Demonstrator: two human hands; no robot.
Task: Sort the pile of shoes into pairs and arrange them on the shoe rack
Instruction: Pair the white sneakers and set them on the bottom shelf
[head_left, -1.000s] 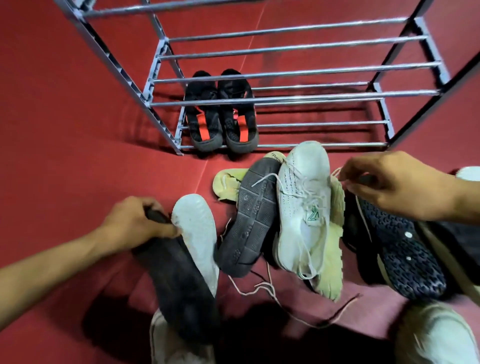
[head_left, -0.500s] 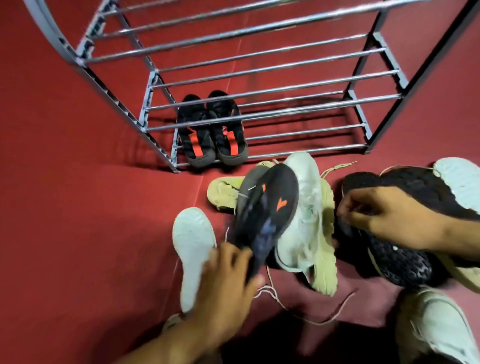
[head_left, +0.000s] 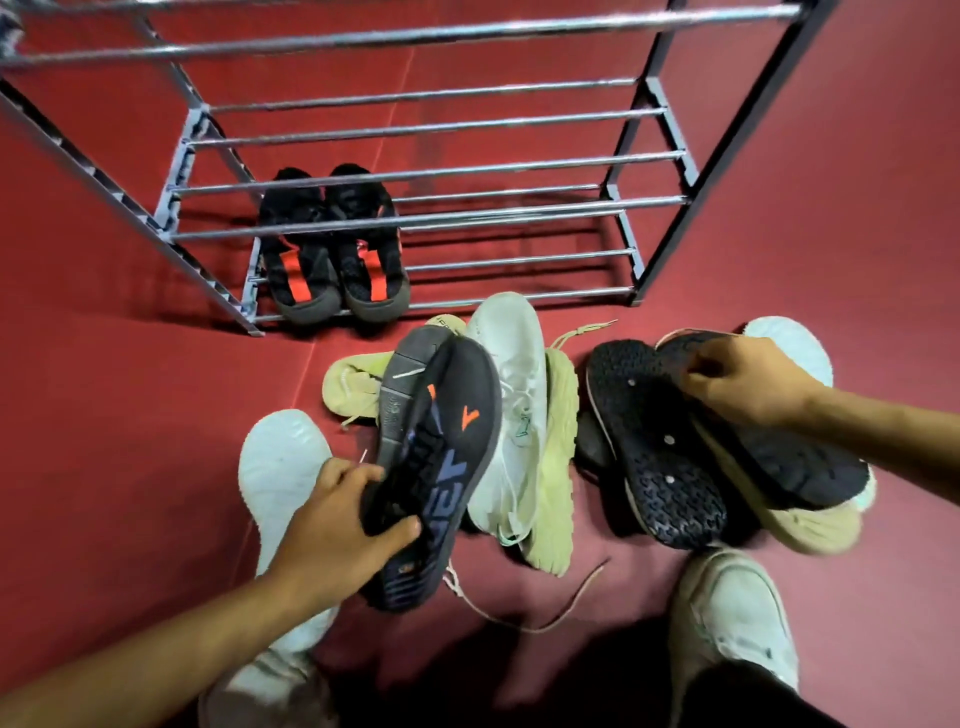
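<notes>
My left hand (head_left: 340, 532) grips a dark shoe (head_left: 439, 457) sole-up, its sole marked with orange and blue, lifted over the pile. My right hand (head_left: 748, 382) holds a black shoe (head_left: 779, 441) by its front edge, sole-up, at the right of the pile. Beside it lies another black sole-up shoe (head_left: 654, 447). A white sneaker (head_left: 511, 400) and cream shoes (head_left: 558, 447) lie in the middle. A black and orange pair (head_left: 332, 260) stands on the bottom left of the metal shoe rack (head_left: 467, 218).
A white shoe (head_left: 278, 467) lies sole-up left of the pile. Another white shoe (head_left: 795, 343) peeks out behind my right hand. My own feet in white shoes (head_left: 727, 618) are at the bottom. Loose laces (head_left: 545, 618) trail on the red floor.
My left hand has lifted the dark shoe from the floor at the left and carried it right, over the pile. My right hand has raised the black shoe. The camera has moved closer.
</notes>
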